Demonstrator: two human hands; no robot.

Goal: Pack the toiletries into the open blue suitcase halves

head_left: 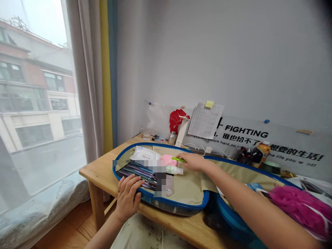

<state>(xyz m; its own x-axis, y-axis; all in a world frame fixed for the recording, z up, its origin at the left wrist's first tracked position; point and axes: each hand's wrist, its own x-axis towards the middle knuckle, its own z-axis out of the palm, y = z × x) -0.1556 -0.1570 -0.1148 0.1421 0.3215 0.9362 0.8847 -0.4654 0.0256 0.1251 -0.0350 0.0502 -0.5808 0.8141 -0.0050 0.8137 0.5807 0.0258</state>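
A blue-rimmed suitcase [186,210] lies open, its beige-lined left half in front of me. My right hand [191,161] is closed on a slim lime-green item [178,159] above this half, beside a pink item [169,159]. My left hand [129,193] lies on the near rim with fingers stretched out, touching or just over a clear pouch of dark, pen-like sticks [138,175]. Behind the pouch sits a white soft packet [145,154]. A small white tube with a green label [174,170] lies near the middle. Part of the contents is blurred out.
The suitcase's right half holds a magenta mesh puff [301,207], partly behind my right forearm. A wooden desk [103,169] carries the suitcase. Along the wall stand a white lamp [182,131], an orange-labelled bottle [262,152] and a small jar [172,137]. A window is at left.
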